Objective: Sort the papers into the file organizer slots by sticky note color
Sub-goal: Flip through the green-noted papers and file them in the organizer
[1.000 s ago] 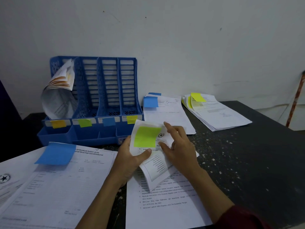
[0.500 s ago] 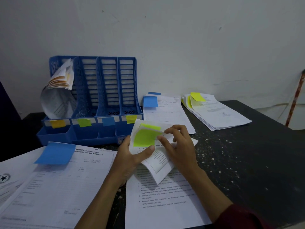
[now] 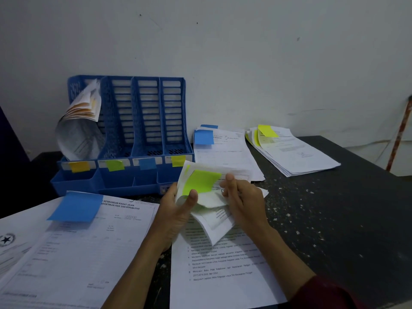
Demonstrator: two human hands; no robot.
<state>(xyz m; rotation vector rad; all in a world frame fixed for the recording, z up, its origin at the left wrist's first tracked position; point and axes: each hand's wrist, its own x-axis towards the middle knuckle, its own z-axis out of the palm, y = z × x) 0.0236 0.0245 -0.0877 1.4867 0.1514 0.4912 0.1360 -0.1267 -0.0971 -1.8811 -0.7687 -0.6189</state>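
Head camera, and we're over a dark speckled table (image 3: 334, 219) pushed against a scuffed white wall (image 3: 245, 52); a reddish pole (image 3: 399, 139) leans at the far right. Blue file organizer (image 3: 147, 112) stands at the back left, four upright slots; front labels read orange, green, blue, yellow from left to right; curled sheets (image 3: 78, 134) flop out of the orange slot. Now the action: the green-note papers (image 3: 214, 226) are up off the table, just in front of the organizer's right end, above a printed sheet (image 3: 223, 275); the bundle is bent, long axis running from the person toward the organizer, noted end raised and facing back. Left hand (image 3: 176, 210) clamps it, thumb on the green sticky note (image 3: 200, 180); right hand (image 3: 243, 197) pinches the sheets' right edge. Blue-note stack (image 3: 227, 152) and yellow-note stack (image 3: 296, 152) lie behind.
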